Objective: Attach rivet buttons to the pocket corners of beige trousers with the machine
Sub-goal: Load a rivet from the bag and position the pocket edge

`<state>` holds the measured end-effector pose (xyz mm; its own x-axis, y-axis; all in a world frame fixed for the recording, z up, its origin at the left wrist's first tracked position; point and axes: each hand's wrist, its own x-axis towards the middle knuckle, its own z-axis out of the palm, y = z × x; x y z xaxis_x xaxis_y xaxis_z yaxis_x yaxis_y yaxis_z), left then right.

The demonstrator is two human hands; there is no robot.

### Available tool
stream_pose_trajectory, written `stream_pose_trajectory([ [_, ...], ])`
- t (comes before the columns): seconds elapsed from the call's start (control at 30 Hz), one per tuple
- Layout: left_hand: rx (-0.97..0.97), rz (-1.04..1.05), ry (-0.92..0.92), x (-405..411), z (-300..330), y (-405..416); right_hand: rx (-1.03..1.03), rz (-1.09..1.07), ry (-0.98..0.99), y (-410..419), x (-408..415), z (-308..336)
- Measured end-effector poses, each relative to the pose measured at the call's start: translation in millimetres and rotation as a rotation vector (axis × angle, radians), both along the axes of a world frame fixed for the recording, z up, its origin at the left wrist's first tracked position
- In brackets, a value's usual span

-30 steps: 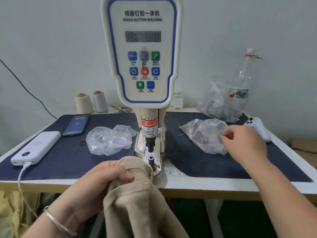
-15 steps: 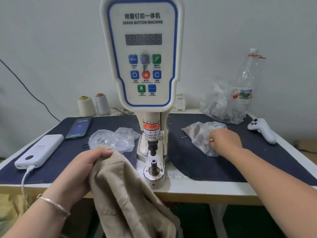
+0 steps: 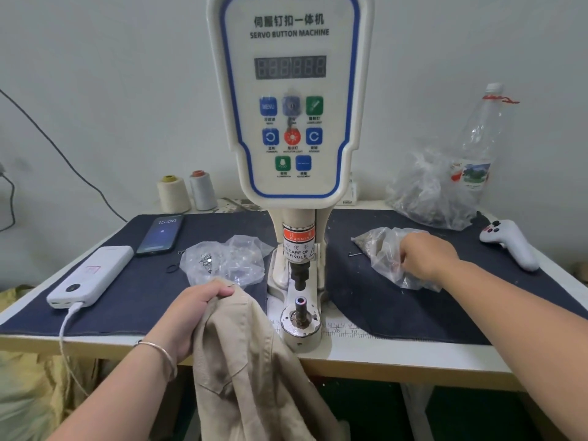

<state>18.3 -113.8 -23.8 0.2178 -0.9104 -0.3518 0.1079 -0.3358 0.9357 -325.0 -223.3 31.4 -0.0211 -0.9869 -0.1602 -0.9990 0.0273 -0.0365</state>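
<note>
L hand point(image 3: 187, 308) grips the beige trousers point(image 3: 251, 370) just left of the machine point(image 3: 291, 122) base; fabric hangs off the table point(image 3: 397, 354) edge w/ no cloth on the lower die point(image 3: 300, 305). R hand point(image 3: 424, 254), fingers curled, is in the plastic bag point(image 3: 381, 249) right of the machine; can't tell if it holds anything.

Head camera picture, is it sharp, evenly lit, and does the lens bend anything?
Head view: soft, even light with only faint shadows; the button machine panel print reads clearly; small pieces inside the plastic bag under the right hand are too fine to resolve; the wide lens bows the table edge; the left hand and trousers look sharp.
</note>
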Motion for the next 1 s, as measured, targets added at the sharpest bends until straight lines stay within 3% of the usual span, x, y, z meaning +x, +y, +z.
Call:
stream_pose_trajectory([
  [0.33,-0.034,-0.041,0.04,1,-3,8,0.042,0.038,0.027,2,0,-4],
  [0.53,-0.051,-0.017,0.052,2,-7,6,0.07,-0.001,-0.106,3,3,4],
  [0.73,-0.057,-0.026,0.053,4,-8,7,0.072,-0.055,-0.073,6,3,1],
  [0.87,-0.069,-0.042,0.068,3,-7,7,-0.112,-0.03,-0.217,12,-10,-7],
  [1.0,-0.082,-0.065,0.073,5,-8,6,-0.559,-0.031,-0.465,31,-27,-28],
])
